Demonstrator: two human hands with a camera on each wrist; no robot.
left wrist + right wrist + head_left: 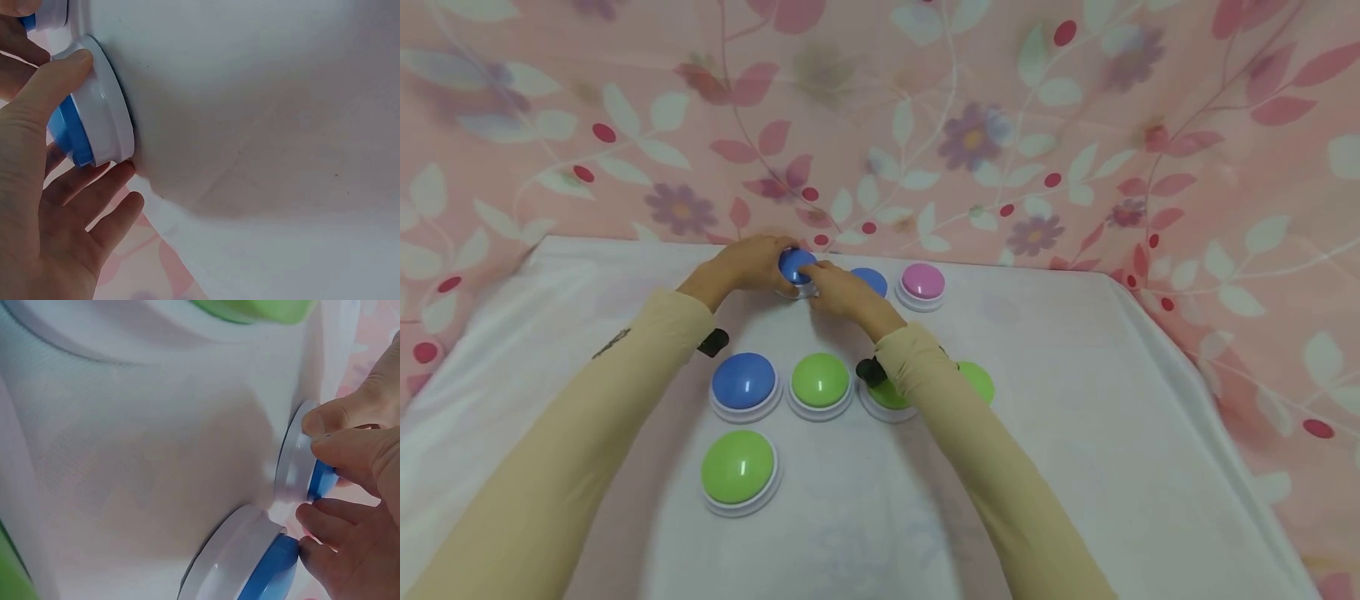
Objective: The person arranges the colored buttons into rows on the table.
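At the back of the table, both hands are at a blue dome push button (796,265) on a round white base. My left hand (751,262) grips it from the left. In the left wrist view, the thumb lies on the white base (105,106) and the fingers curl around the far side. From the right, my right hand (846,295) pinches the same button with thumb and index finger. Its other fingers, in the right wrist view, reach down beside a second blue button (272,569), which the right hand partly covers in the head view.
A pink button (922,282) stands at the back right. Nearer are a blue button (744,382) and several green ones, including a middle one (821,381) and a front one (738,468). The right sleeve (955,417) covers part of that row. A floral curtain (865,125) borders the white-covered table.
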